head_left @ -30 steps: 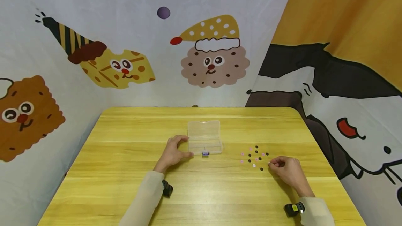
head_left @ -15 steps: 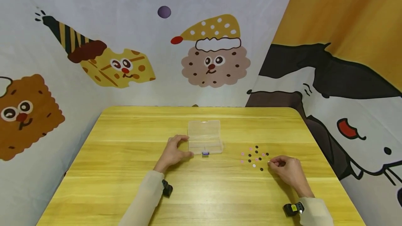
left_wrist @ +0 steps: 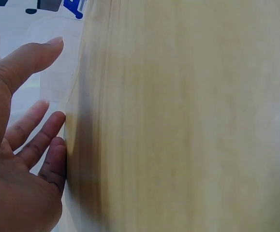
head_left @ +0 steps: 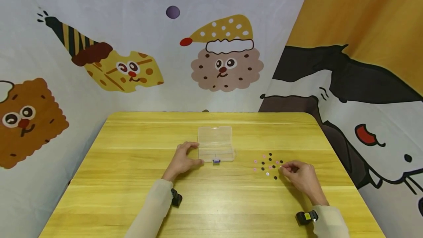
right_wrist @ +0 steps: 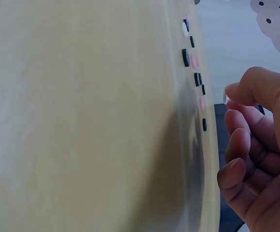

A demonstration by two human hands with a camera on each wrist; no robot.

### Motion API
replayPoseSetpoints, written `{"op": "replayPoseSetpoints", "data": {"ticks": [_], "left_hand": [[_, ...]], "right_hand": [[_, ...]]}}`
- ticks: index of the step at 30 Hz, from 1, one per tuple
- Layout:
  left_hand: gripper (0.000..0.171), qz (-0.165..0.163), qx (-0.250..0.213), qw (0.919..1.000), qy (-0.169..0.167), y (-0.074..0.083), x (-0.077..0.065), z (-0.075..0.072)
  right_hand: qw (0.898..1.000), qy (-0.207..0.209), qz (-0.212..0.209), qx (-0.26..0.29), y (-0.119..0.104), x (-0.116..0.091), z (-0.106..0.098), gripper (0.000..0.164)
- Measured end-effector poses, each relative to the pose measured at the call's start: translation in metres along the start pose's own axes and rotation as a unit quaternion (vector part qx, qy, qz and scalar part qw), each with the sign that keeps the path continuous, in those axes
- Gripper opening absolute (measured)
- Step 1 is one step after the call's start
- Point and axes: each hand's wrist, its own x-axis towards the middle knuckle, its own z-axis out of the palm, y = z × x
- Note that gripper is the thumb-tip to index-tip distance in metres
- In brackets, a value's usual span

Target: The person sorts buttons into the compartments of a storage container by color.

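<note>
A clear plastic box point(head_left: 215, 145) lies with its lid folded back on the wooden table; a small blue-purple piece marks its front edge. My left hand point(head_left: 181, 160) rests at the box's left side, thumb at the front corner and index fingertip farther back. In the left wrist view the thumb and fingers of that left hand point(left_wrist: 28, 125) are spread apart. My right hand point(head_left: 302, 176) pinches a small white button point(right_wrist: 225, 97) between thumb and index finger, raised over the table beside the scattered buttons. Its other fingers are loosely curled.
Several small round buttons, among them a black one point(head_left: 275, 177), a pink one point(head_left: 255, 161) and a white one point(head_left: 267, 174), lie spread between box and right hand. The table's point(head_left: 211, 201) far edge meets a cartoon-printed cloth point(head_left: 148, 28).
My right hand has shifted slightly left and away from me with the white button, nearer the scattered ones. The left hand and the box stay put.
</note>
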Motion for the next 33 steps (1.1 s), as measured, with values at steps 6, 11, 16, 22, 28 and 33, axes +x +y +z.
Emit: {"op": "replayPoseSetpoints", "data": {"ticks": [6,11,16,22,28,33], "left_hand": [[0.068,0.001,-0.001,1.0000,0.001,0.000,-0.001,0.000],[0.068,0.002,-0.001,1.0000,0.001,0.000,-0.002,0.000],[0.068,-0.001,0.000,1.0000,0.000,0.000,-0.003,0.000],[0.067,-0.004,0.005,1.0000,0.004,-0.001,-0.003,0.000],[0.068,0.000,0.009,1.0000,0.002,-0.001,-0.004,0.000],[0.069,0.003,0.007,1.0000,0.000,0.001,-0.003,0.000]], "right_hand": [[0.999,0.014,-0.025,0.020,-0.007,0.003,0.001,0.006],[0.998,0.016,-0.042,0.040,-0.013,0.006,0.004,0.005],[0.998,0.013,-0.040,0.044,-0.020,0.008,0.008,0.004],[0.997,0.009,-0.045,0.057,-0.032,0.014,0.012,0.005],[0.996,0.005,-0.058,0.068,-0.043,0.017,0.016,0.004],[0.995,-0.009,-0.050,0.081,-0.049,0.022,0.018,0.005]]}}
